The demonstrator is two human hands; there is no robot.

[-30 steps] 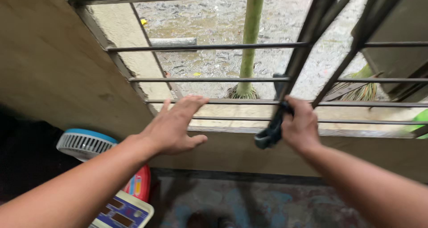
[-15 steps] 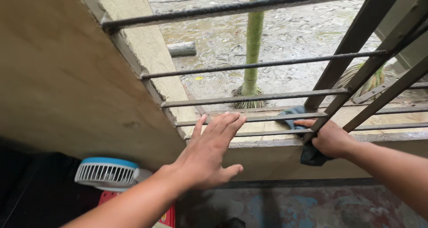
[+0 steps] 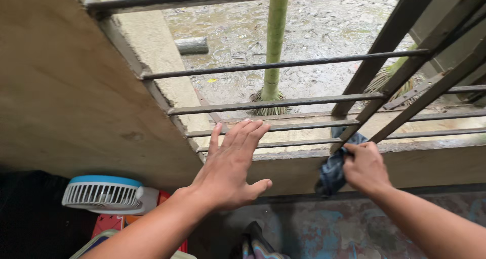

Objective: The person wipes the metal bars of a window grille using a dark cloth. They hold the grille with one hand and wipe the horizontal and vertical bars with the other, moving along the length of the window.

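Head view looks down through a dark metal window grille of horizontal bars (image 3: 283, 64) set in a plain tan wall (image 3: 61, 97), with wet ground and a green trunk (image 3: 275, 46) outside. Below it runs the concrete sill ledge (image 3: 430, 163). The left hand (image 3: 230, 170) lies flat against the ledge and the lowest bars, fingers (image 3: 248, 135) spread and straight, holding nothing. The right hand (image 3: 365, 168) is bunched around a dark blue-grey crumpled cloth (image 3: 334, 170), fingers curled and pinching it against the ledge at the foot of a slanted bar (image 3: 385, 41); part of the cloth hangs below the fist. Lower left stands a small white fan with a blue rim (image 3: 104, 193), beside something red.

Judging from this, the bars look rusty and rough, so a knuckle could scrape as the cloth is pushed between them. The loose tail of cloth could snag on a bar end. The ledge looks damp, so the braced left palm might slip.
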